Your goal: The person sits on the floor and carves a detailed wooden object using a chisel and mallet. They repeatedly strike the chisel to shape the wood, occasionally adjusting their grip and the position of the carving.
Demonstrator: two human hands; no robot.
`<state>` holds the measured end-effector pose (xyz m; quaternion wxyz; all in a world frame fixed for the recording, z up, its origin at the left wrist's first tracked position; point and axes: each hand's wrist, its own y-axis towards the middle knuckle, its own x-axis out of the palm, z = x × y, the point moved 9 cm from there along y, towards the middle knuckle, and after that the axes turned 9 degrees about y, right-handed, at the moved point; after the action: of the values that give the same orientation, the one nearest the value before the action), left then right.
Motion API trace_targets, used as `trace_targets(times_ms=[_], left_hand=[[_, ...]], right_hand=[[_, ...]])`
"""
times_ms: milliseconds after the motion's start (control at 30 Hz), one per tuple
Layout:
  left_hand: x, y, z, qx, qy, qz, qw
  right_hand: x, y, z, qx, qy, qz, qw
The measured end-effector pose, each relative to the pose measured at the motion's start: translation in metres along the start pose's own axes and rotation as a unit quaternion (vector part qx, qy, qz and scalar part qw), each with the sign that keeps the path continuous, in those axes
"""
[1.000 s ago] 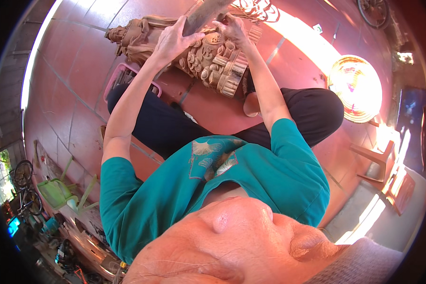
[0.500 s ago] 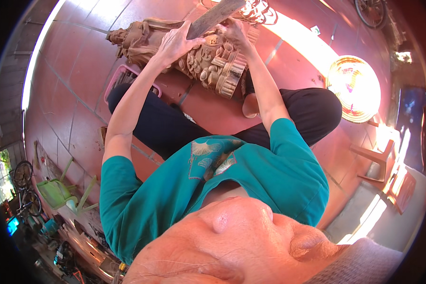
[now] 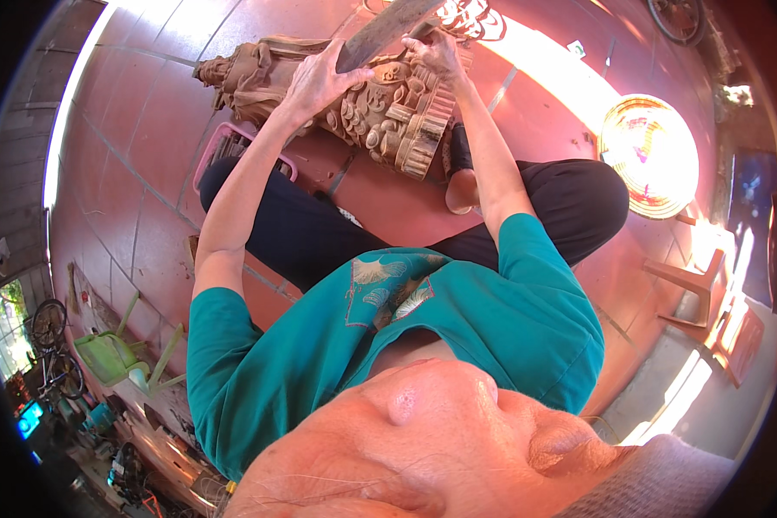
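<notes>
A carved wooden statue [image 3: 367,121] lies on its side on the tiled floor before my crossed legs. Above it slants a grey-brown wooden plank [image 3: 384,36], cut off by the upper edge. My left hand [image 3: 318,85] grips the plank's lower end between thumb and fingers, the thumb stretched out over the carving. Beside the plank's right edge, over the statue's base end, is my right hand [image 3: 440,59]; its fingers are bent closed, and what they hold is hidden.
By my left knee stands a pink basket [image 3: 205,155] with tools in it. A round woven tray [image 3: 647,155] lies to the right, in bright sunlight. A green chair [image 3: 108,356] lies at lower left near a bicycle [image 3: 47,324]. Brown plastic furniture [image 3: 695,285] is at right.
My right hand has shifted slightly, its fingers now up by the plank's edge. The plank has tilted a little; my left hand stays at its lower end.
</notes>
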<state>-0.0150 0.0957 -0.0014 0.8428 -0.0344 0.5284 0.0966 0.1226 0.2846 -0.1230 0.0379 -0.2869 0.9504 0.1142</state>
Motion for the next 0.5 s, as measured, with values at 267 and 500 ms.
trace_targets(times_ms=[267, 500], left_hand=[[-0.009, 0.0, 0.012, 0.069, -0.057, 0.067, 0.994], [0.01, 0.001, -0.001, 0.062, 0.073, 0.061, 0.994]], right_hand=[[0.004, 0.001, -0.001, -0.047, 0.032, -0.007, 0.998], [0.016, -0.01, -0.027, -0.088, -0.004, -0.029, 0.996]])
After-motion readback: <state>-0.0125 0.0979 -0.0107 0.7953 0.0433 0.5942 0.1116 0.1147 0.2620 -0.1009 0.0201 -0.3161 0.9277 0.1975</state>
